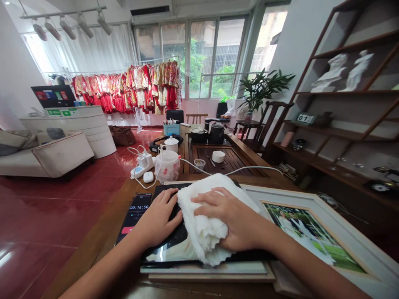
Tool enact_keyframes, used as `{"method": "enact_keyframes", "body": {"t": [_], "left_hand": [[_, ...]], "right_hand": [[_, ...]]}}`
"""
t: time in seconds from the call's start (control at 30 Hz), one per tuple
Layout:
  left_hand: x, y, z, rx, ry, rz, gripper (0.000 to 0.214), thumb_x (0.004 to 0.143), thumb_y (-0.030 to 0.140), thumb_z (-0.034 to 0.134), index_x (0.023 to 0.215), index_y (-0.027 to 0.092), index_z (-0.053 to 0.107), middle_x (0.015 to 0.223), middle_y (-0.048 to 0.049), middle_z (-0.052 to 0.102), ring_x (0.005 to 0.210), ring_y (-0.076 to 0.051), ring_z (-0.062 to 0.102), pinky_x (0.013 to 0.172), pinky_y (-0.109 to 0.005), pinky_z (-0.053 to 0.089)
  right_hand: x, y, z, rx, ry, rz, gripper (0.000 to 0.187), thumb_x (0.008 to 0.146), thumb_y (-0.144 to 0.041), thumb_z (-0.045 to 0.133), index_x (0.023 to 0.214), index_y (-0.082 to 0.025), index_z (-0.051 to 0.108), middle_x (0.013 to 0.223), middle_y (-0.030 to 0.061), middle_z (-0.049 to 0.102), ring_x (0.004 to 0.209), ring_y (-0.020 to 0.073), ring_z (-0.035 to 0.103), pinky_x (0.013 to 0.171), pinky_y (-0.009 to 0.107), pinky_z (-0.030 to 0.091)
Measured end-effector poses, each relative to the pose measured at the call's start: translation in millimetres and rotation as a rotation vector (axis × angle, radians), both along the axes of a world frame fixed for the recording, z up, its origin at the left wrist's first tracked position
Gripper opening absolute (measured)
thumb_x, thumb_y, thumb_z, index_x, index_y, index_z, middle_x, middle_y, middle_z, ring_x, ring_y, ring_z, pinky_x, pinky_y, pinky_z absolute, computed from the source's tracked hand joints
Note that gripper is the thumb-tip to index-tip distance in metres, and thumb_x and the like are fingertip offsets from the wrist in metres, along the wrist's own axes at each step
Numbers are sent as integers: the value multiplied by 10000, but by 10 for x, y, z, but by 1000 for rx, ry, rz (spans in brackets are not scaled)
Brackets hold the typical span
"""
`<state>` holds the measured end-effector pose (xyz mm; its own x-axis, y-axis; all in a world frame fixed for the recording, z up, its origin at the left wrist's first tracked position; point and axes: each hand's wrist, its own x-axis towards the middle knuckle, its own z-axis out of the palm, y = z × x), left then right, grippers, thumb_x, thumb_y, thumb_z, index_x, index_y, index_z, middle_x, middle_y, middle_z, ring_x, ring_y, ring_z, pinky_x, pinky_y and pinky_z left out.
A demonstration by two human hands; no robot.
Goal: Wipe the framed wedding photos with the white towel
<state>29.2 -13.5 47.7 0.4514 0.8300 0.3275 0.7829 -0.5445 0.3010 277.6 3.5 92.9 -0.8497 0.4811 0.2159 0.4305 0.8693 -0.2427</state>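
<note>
A folded white towel [204, 216] lies on a glossy dark framed picture [168, 249] in front of me. My right hand [226, 218] presses down on the towel, its fingers curled over the cloth and thumb tucked beneath a bunched fold. Flat on the picture's left side rests my left hand [160, 218], fingers stretched out and holding nothing, close to the towel's edge. The dark picture sits on top of other flat frames, whose pale edges show below it. Much of its surface is hidden by the towel and my arms.
Left of the picture lies a phone [137, 214] with a running timer. A white-framed wedding photo [305, 232] is at the right. Beyond stand a plastic tub [168, 164], a power strip [141, 168], a lidded cup [171, 143] and a tea tray [237, 160]; a white cable crosses the table.
</note>
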Motion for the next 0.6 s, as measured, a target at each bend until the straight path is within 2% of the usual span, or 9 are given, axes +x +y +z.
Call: {"method": "enact_keyframes", "body": {"t": [0.13,0.3,0.47,0.6], "left_hand": [[-8,2,-9,12,-14,-6,419,973,329,465,1383,243,451,1438,-81,446,1334,-258,416,1127,-456,351],[-24,-8,-21,4,-2,0,436,978,336,453,1404,247,425,1451,-74,431,1345,-251,403,1135,-447,340],[-59,-37,-47,-15,21,33,476,986,383,430,1430,213,399,1464,-91,417,1353,-259,390,1138,-448,333],[-94,-82,-71,-11,3,34,484,989,405,422,1440,232,392,1462,-83,424,1347,-257,401,1128,-449,344]], "right_hand": [[-10,8,-3,4,-3,2,529,666,-251,642,1191,-290,588,1420,62,497,1248,295,482,1093,523,190],[0,28,8,20,-12,-7,521,678,-256,644,1194,-292,584,1403,58,511,1241,286,488,1075,502,236],[74,119,-14,62,-24,-63,508,691,-270,654,1192,-298,578,1395,53,519,1230,275,501,1058,487,271],[168,244,-47,103,-19,-132,488,698,-275,654,1180,-286,583,1374,70,537,1207,289,521,1031,499,304]]}}
